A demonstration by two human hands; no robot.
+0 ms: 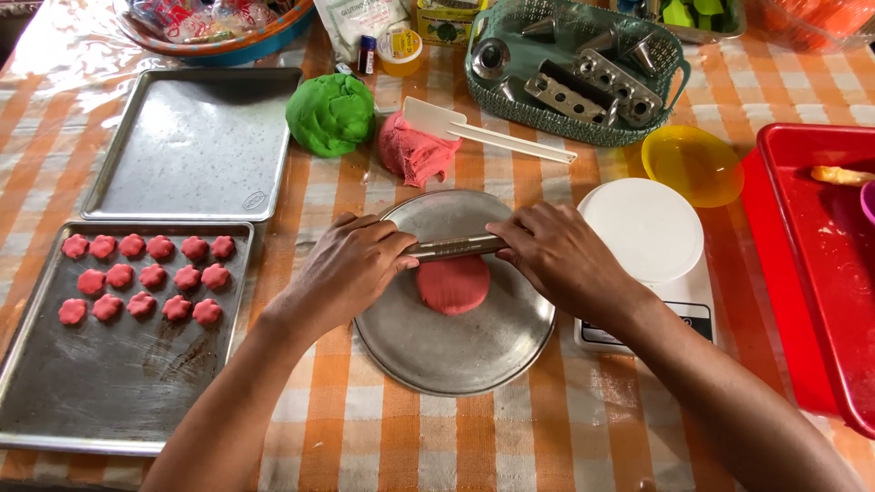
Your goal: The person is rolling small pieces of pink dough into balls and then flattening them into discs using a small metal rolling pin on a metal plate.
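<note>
My left hand (351, 269) and my right hand (556, 255) each press on one end of a thin metal rolling pin (453, 246). The pin lies across the far edge of a flattened pink dough disc (454, 286) on a round metal plate (437, 355). A lump of pink dough (410, 153) with a white spatula (483, 132) resting on it sits beyond the plate. A green dough ball (330, 114) lies to its left. A baking tray (109, 383) at the left holds several pink flower-shaped dough pieces (146, 278).
An empty baking tray (196, 146) lies at the back left. A green basket (674, 68) holds metal cutters and nozzles. A yellow bowl (693, 166), a white kitchen scale (649, 237) and a red tray (820, 264) stand on the right. Packets and jars line the back edge.
</note>
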